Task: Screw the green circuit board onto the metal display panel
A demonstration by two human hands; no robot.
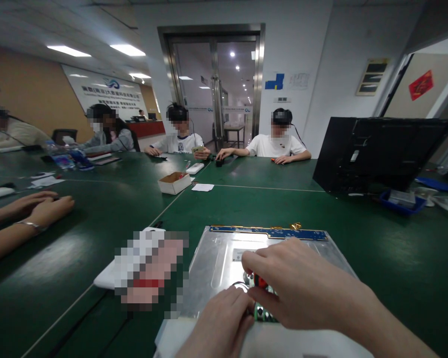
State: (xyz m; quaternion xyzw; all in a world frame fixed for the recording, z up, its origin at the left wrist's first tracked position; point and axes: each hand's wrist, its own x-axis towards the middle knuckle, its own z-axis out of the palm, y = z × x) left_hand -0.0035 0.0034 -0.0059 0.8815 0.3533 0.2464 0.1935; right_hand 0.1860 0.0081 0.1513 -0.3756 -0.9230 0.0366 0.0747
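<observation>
A silver metal panel, which looks like the back of a display, lies before me with a blue circuit strip along its far edge. Near the panel's close edge is a green circuit board, mostly covered by my hands. My right hand arches over the board, thumb and fingers pinching a red and black piece whose lower end is hidden. Beside it, my left hand has its fingers pressed together on the board's left edge. A thin dark wire curves by the left fingertips.
Left of the panel lie a white device and a blurred pink item. Another person's hands rest farther left. A small box stands ahead, a black monitor and blue tray at right. Several people sit around the green table.
</observation>
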